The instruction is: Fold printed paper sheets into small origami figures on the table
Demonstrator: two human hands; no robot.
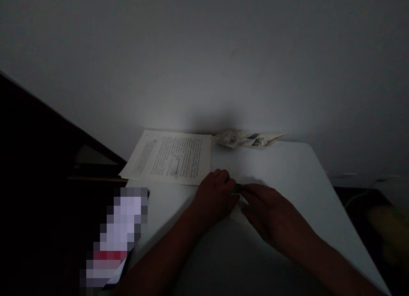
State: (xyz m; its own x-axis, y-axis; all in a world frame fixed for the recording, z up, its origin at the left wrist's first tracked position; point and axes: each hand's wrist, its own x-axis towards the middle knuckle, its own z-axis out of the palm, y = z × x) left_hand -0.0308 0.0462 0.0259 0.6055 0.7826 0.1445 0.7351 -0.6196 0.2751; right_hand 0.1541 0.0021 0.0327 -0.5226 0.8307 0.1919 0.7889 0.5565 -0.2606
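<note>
Pages [172, 157] lie at the table's [303, 181] far left edge. Mid-table, the left hand [213, 193] and the right hand [266, 211] both pinch a small paper [238, 211]. Pressing it flat on the table should crease it cleanest. Folded boats [262, 140] sit at the far edge.

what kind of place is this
Likely a dim home study corner: a white table against a plain wall, printed pages, two folded paper boats, left hand and right hand pinching a paper piece.
</note>
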